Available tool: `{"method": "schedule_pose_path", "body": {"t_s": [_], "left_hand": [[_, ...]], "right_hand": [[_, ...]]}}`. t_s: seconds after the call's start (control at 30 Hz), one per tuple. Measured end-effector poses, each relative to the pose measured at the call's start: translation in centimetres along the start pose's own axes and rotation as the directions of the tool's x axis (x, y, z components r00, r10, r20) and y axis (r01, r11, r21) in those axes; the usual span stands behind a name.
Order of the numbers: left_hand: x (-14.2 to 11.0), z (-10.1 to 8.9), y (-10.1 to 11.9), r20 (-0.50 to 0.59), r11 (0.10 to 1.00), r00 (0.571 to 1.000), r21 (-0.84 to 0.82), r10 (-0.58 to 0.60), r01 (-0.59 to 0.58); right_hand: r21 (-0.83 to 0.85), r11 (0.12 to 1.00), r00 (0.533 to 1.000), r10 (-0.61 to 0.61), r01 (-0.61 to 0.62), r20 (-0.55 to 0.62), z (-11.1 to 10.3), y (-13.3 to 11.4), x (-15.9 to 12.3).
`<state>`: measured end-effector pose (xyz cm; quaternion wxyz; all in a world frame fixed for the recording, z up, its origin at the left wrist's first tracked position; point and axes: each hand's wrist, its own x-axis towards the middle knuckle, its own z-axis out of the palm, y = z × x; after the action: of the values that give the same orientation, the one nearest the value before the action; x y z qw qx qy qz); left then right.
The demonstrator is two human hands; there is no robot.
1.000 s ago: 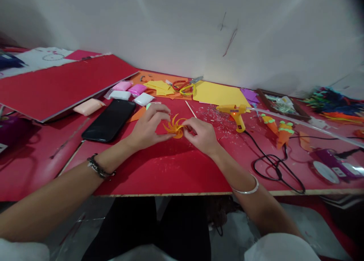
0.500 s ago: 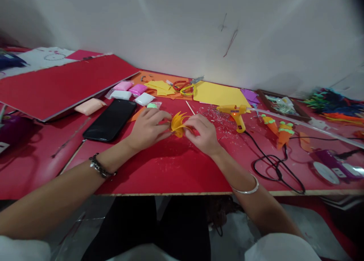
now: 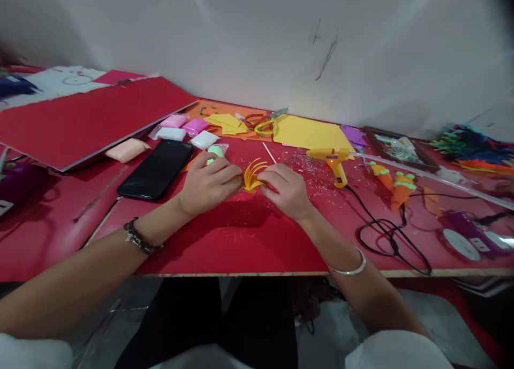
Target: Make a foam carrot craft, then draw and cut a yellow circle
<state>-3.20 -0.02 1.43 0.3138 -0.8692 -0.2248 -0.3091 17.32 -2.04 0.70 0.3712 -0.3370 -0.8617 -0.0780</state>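
Note:
Between my two hands is a yellow paper strip cut into a fringe [image 3: 252, 177], its thin points fanned upward and curling. My left hand [image 3: 211, 180] pinches its left end, fingers bent and closed. At the other end, my right hand [image 3: 286, 189] grips the paper between thumb and fingers. Both hands hover close above the red tabletop [image 3: 241, 246]. A thin wooden stick [image 3: 269, 152] lies just beyond the fringe. The fingertips partly hide both ends of the paper.
A yellow glue gun [image 3: 335, 163] with a lit orange light and black cord [image 3: 371, 221] stands to the right. Orange paper cones [image 3: 401, 191] lie past it. On the left are a black phone [image 3: 156, 170] and clay packets [image 3: 195, 126]. Scissors [image 3: 265, 123] rest on paper behind.
The fringe has turned and flattened a little, its points now spread in a row. My left hand's fingers have curled in more; my right hand has barely moved.

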Motion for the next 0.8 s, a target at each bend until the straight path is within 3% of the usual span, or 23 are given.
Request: {"method": "schedule_pose_path", "body": {"t_s": [0.5, 0.8], "left_hand": [[0.05, 0.21, 0.06, 0.133, 0.998, 0.991, -0.064, -0.012, 0.020], [0.00, 0.46, 0.11, 0.052, 0.999, 0.998, -0.018, 0.031, -0.030]], "right_hand": [[0.051, 0.998, 1.000, 0.023, -0.023, 0.002, 0.31, -0.04, 0.09], [0.089, 0.996, 1.000, 0.011, -0.011, 0.004, 0.54, 0.01, 0.08]]}}
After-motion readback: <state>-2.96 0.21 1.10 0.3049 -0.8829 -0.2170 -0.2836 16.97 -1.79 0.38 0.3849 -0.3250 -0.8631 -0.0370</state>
